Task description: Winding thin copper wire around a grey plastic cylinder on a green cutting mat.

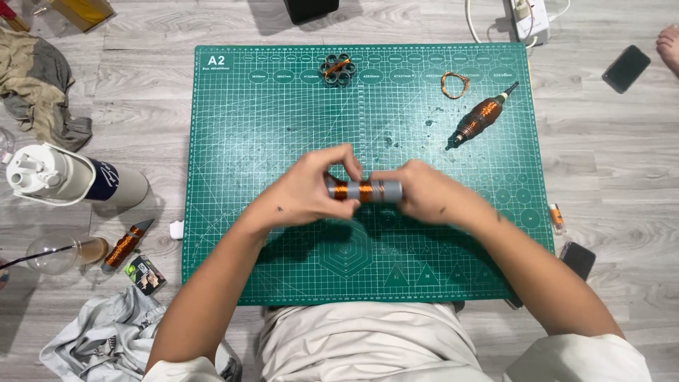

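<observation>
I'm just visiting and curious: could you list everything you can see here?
Grey cylinder with copper windings: one, held over the mat
Cutting mat: one, green, on the floor
Copper-wound tool: one, mat's upper right
Similar tool: one, floor left
Wire loop: one, orange, mat top
Ring cluster: one, dark, mat top
Phones: two, dark, floor right
Bottle: one, white, left
Hands: left hand and right hand grip the cylinder

A short grey cylinder (364, 191) banded with two copper-coloured wire windings lies level, pointing left to right, held above the middle of the green cutting mat (283, 127), both ends covered by fingers.
</observation>
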